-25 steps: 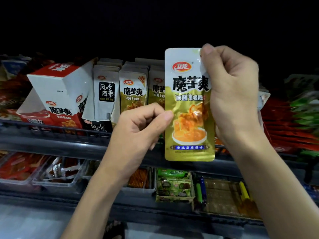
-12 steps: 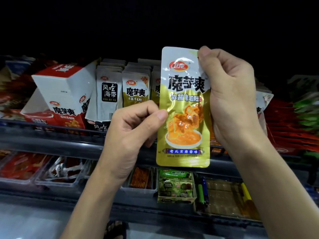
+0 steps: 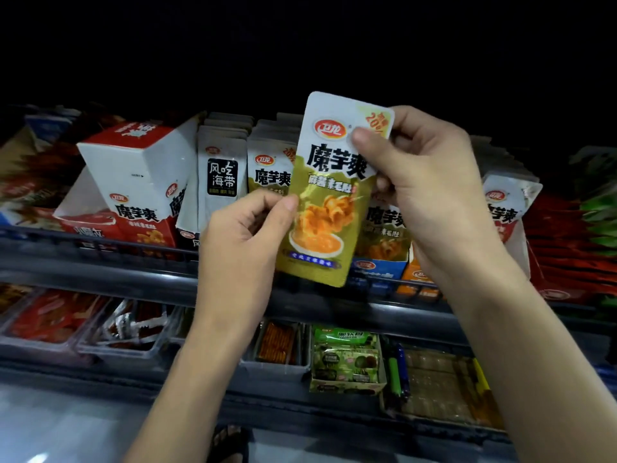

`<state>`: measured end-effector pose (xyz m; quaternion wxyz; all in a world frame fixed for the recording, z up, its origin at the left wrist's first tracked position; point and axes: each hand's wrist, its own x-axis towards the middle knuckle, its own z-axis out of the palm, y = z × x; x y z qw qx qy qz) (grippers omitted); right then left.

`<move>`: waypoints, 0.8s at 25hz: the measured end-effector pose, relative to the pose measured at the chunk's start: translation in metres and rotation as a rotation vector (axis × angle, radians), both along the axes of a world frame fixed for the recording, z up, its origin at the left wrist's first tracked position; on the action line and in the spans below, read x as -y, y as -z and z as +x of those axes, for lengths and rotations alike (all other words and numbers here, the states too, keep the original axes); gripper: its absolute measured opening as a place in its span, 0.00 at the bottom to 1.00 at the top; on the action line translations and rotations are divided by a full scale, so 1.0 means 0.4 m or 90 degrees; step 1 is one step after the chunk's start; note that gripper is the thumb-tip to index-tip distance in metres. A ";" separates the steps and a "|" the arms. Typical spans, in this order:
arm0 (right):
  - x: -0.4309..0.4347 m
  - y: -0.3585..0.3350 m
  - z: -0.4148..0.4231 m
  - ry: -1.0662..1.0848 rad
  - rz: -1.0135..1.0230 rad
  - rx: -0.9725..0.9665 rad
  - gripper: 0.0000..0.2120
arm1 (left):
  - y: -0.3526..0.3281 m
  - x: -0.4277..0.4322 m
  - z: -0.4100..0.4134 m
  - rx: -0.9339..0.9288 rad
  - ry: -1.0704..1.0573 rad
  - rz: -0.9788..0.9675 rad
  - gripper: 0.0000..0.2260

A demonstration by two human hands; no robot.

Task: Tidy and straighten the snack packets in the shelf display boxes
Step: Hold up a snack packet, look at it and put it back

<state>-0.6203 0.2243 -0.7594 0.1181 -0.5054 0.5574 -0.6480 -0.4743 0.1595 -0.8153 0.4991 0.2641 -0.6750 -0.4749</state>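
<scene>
I hold a white and gold snack packet (image 3: 329, 195) up in front of the upper shelf, tilted slightly to the right. My right hand (image 3: 424, 192) pinches its top right corner, thumb on the front. My left hand (image 3: 243, 235) pinches its left edge near the middle. Behind it, rows of upright packets stand in display boxes: white packets with a black label (image 3: 222, 182), gold packets (image 3: 268, 175), and more gold ones (image 3: 384, 235) partly hidden by the held packet.
A red and white carton (image 3: 140, 182) leans on the upper shelf at left. Another white and red box (image 3: 507, 208) stands at right, beside red packets (image 3: 561, 248). The lower shelf holds clear trays (image 3: 127, 329) and a green box (image 3: 347, 359). A dark rail (image 3: 100, 248) fronts the shelf.
The packet has tilted to the right, and my right thumb has slid down its front so the top right corner now shows. Both hands keep their hold.
</scene>
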 end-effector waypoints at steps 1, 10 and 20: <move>0.007 0.002 0.004 0.005 0.015 -0.011 0.03 | 0.003 0.005 0.001 0.017 -0.054 -0.009 0.10; 0.077 0.016 0.026 0.175 -0.123 -0.097 0.03 | 0.007 0.045 0.035 0.122 -0.309 -0.028 0.05; 0.213 0.119 0.053 0.328 0.042 -0.458 0.05 | 0.012 0.040 0.054 0.503 -0.217 -0.062 0.05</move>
